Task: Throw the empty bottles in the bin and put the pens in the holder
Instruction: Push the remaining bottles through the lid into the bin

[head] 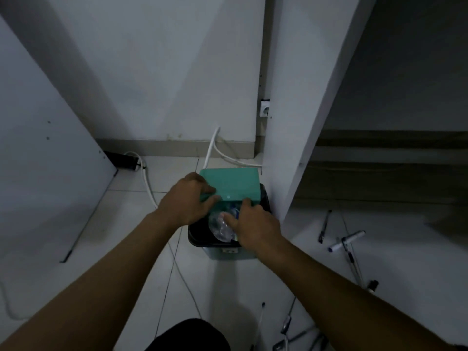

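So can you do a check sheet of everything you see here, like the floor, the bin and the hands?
Surface: pale tiled floor, dim light.
Job's things: green bin with black liner; clear crumpled bottle at its mouth; holder not seen.
Lid: green, lifted.
Clutter: pens and a white marker scattered on the floor to the right.
Hands: left hand holds the lid edge; right hand pushes the bottle in.
Cables: white cable along the floor; thin wire.
Surroundings: white wall, wall socket, white panels either side.
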